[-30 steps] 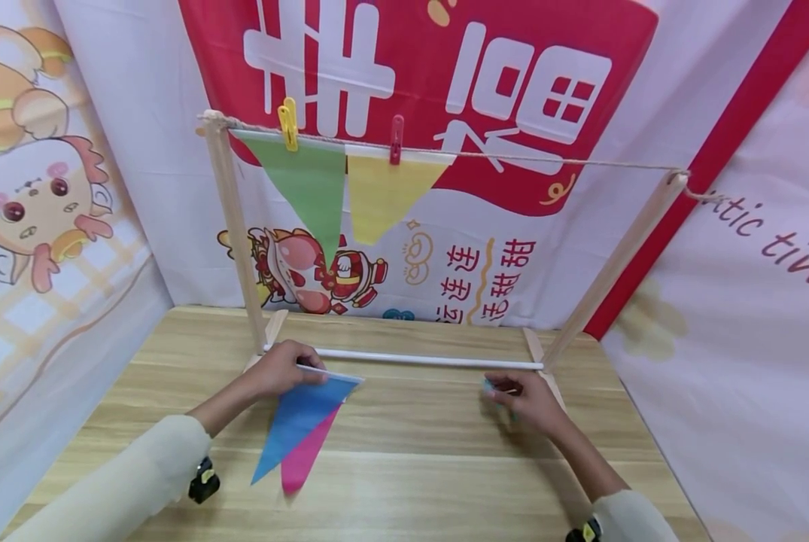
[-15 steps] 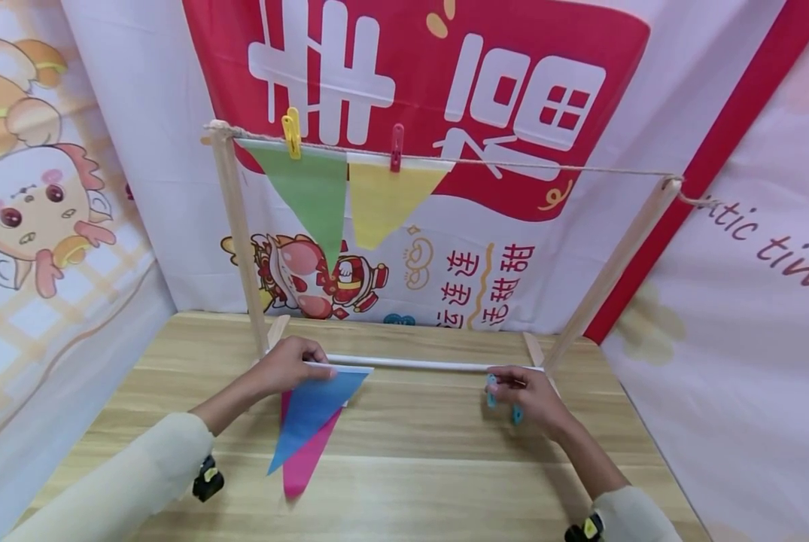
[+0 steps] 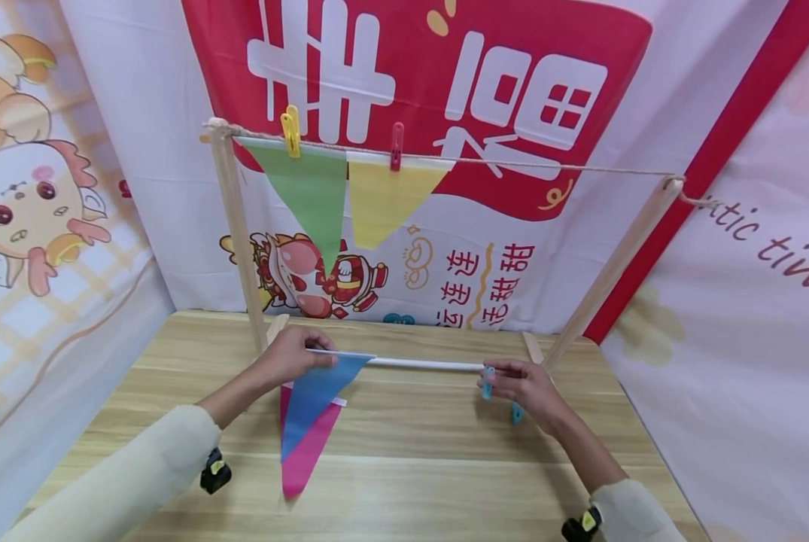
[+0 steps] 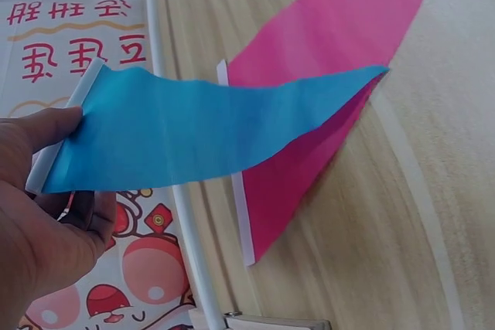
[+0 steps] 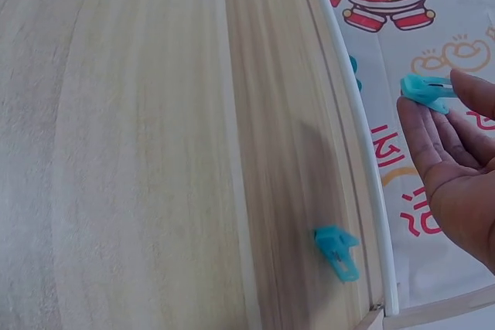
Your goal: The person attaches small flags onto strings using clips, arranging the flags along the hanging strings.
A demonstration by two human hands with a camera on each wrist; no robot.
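My left hand point(image 3: 299, 357) pinches a blue triangular pennant point(image 4: 170, 129) by its white top edge, lifted off the table with the tip pointing down. Beneath it a pink pennant point(image 3: 309, 459) lies on the table, partly covered. On the right, my right hand point(image 3: 522, 385) holds a teal clothespin point(image 5: 424, 89) between thumb and fingers. Another teal clothespin point(image 5: 337, 253) lies on the table below that hand. On the twine point(image 3: 546, 164) hang a green pennant point(image 3: 309, 188) under a yellow clothespin point(image 3: 290, 132) and a yellow pennant point(image 3: 390, 196) under a red clothespin point(image 3: 396, 147).
A wooden frame has a left post point(image 3: 235, 233), a right post point(image 3: 614, 263) and a white bottom bar point(image 3: 424, 364) just behind the hands. Printed cloth point(image 3: 445, 263) hangs behind and at both sides of the wooden table point(image 3: 418, 482).
My left hand has raised the blue pennant and shifted slightly right, uncovering more of the pink one. My right hand has risen a little with its clothespin, exposing the one on the table.
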